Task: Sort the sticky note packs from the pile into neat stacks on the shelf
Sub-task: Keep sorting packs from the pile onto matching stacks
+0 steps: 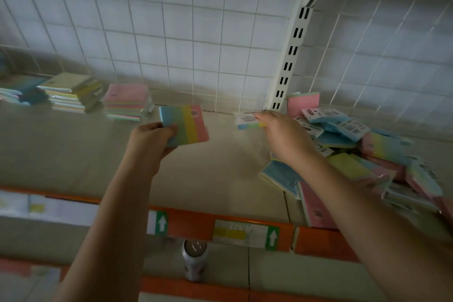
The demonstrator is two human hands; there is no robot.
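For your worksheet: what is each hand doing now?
Left hand: grips a striped pack.
Right hand: holds a small pack.

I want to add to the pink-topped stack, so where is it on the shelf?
In the head view, the pink-topped stack stands at the shelf's back left, right of the yellow stack, just beyond the left hand.

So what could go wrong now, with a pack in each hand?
The pile leans loosely, and a pink pack lies at the shelf's front edge; a nudge from the right arm might tip packs off. The left hand holds the striped pack only by a corner, so it could slip.
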